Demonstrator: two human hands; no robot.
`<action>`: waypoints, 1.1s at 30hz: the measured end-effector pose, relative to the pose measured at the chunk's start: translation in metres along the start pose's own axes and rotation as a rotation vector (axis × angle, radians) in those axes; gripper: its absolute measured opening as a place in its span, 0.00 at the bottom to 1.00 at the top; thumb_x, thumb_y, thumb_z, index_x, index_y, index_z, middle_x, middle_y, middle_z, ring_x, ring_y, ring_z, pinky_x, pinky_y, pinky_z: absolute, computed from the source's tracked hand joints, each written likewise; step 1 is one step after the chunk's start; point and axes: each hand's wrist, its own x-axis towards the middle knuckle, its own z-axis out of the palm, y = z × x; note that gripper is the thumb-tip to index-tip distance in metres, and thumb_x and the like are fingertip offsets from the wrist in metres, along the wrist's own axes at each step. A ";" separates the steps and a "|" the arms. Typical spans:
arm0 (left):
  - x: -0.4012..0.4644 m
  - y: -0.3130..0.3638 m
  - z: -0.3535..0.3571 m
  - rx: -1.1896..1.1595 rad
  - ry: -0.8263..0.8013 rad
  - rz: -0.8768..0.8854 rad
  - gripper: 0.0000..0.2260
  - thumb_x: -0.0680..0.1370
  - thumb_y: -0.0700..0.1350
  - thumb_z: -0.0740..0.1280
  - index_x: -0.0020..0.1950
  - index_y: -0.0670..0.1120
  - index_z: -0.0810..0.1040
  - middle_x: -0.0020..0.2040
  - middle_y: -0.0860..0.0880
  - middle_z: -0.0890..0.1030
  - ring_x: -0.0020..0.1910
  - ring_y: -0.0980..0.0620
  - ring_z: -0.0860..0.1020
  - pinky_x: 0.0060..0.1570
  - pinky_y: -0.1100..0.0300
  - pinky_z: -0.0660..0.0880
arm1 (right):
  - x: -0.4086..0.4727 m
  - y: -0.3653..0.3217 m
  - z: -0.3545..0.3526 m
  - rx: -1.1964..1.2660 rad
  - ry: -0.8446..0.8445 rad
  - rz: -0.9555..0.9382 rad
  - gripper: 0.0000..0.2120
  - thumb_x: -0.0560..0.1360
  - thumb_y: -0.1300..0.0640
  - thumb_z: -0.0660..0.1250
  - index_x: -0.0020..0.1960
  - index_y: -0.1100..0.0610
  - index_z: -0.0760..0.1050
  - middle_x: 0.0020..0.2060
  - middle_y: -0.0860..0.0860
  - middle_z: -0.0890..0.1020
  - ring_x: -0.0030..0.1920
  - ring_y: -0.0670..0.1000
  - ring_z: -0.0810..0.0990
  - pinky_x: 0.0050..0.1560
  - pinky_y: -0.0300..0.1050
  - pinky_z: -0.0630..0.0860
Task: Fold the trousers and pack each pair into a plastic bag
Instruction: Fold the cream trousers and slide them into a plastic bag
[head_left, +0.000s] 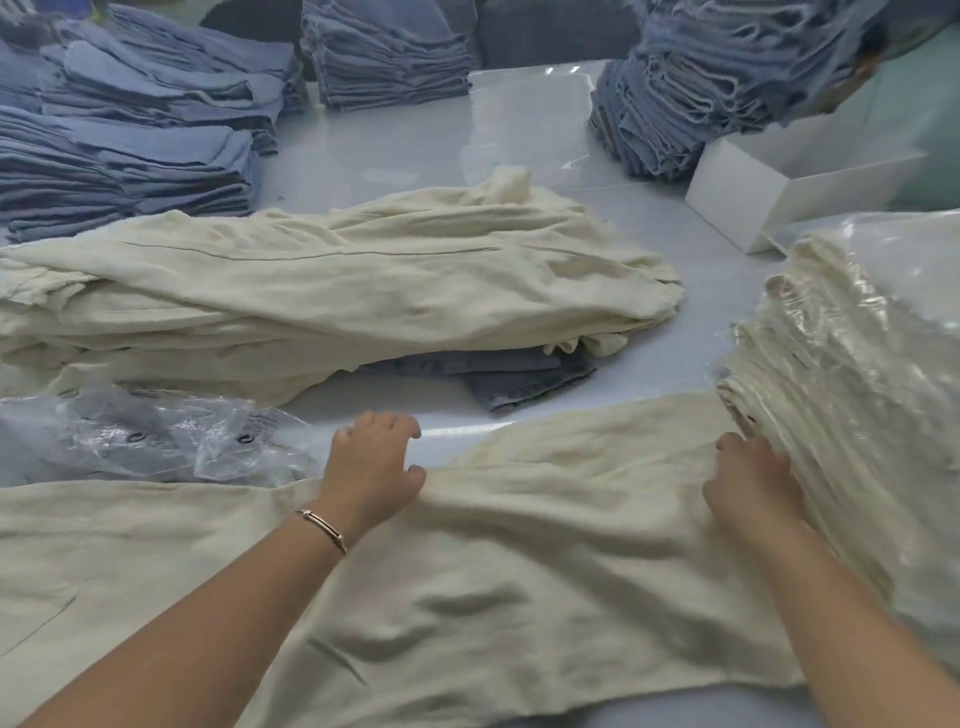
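So I've got one pair of cream trousers (519, 561) spread flat across the near side of the counter (519, 130), running left to right. My left hand (371, 467) is at its far edge, thumb pinching a fold of the cloth while the other fingers curl loosely over the bare counter just past it. There's a thin bracelet (322, 530) on that wrist. My right hand (748, 480) lies on the same pair further right, tucked up against the stack of bagged trousers (841, 395); honestly can't tell if those fingers are gripping anything, it's blurry there.

Behind the left hand sits a crumpled pile of empty plastic bags (156, 436). Further back there's a big heap of unfolded cream trousers (322, 291), with a bit of folded denim (498, 379) poking out from under its right end. Stacks of blue jeans (130, 135) line the far left and far side, and an open white box (795, 176) is at the far right.
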 end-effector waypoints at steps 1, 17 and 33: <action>0.002 0.017 0.000 -0.119 0.023 0.063 0.14 0.75 0.51 0.65 0.60 0.53 0.74 0.59 0.55 0.75 0.62 0.52 0.70 0.58 0.55 0.62 | 0.000 0.004 0.001 -0.021 -0.003 0.007 0.20 0.73 0.64 0.60 0.65 0.60 0.67 0.64 0.60 0.69 0.64 0.62 0.68 0.60 0.52 0.70; 0.027 0.097 0.002 -0.236 -0.105 0.132 0.19 0.79 0.56 0.63 0.33 0.48 0.64 0.30 0.51 0.69 0.32 0.52 0.68 0.31 0.55 0.59 | 0.018 0.022 -0.017 0.368 0.540 0.045 0.12 0.79 0.57 0.61 0.60 0.57 0.78 0.41 0.64 0.82 0.43 0.65 0.81 0.41 0.51 0.73; -0.032 0.125 0.051 -0.047 0.053 0.338 0.29 0.80 0.60 0.50 0.78 0.49 0.59 0.78 0.49 0.58 0.78 0.48 0.52 0.74 0.43 0.49 | -0.001 0.001 0.065 -0.044 -0.044 -0.518 0.33 0.79 0.36 0.39 0.78 0.50 0.35 0.77 0.48 0.36 0.75 0.47 0.30 0.74 0.52 0.30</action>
